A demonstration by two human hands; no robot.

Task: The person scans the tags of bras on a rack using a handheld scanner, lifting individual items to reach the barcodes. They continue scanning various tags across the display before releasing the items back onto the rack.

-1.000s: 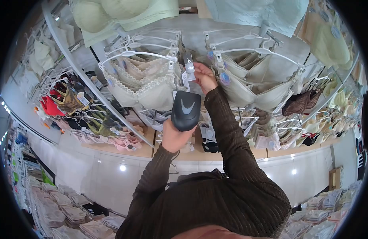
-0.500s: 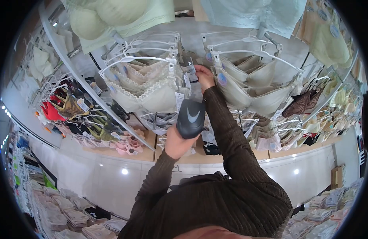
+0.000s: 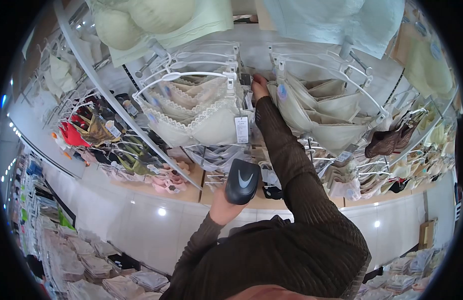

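Note:
My left hand (image 3: 225, 207) is closed around a black handheld barcode scanner (image 3: 243, 181) with a grey curved mark, held low before the rack. My right hand (image 3: 260, 86) reaches between two rows of hanging bras. Its fingers are bent at a small tag (image 3: 246, 80), and their tips are partly hidden. On the left of that hand hang cream lace-edged bras (image 3: 206, 125) on white hangers (image 3: 179, 76); a white printed price tag (image 3: 241, 129) dangles from the front one. Plain beige bras (image 3: 336, 132) hang on the right.
Overhead are a pale green bra top (image 3: 161, 25) and a light blue one (image 3: 336, 22). A slanted metal post (image 3: 111, 95) stands left. Dark brown bras (image 3: 391, 140) hang at right. Behind me lie stacks of packed garments (image 3: 91, 265) beyond the tiled floor (image 3: 141, 215).
My left hand has drawn the scanner down, away from the bras, uncovering the front price tag. My right hand has gone slightly deeper between the rows. The whole view has shifted a little.

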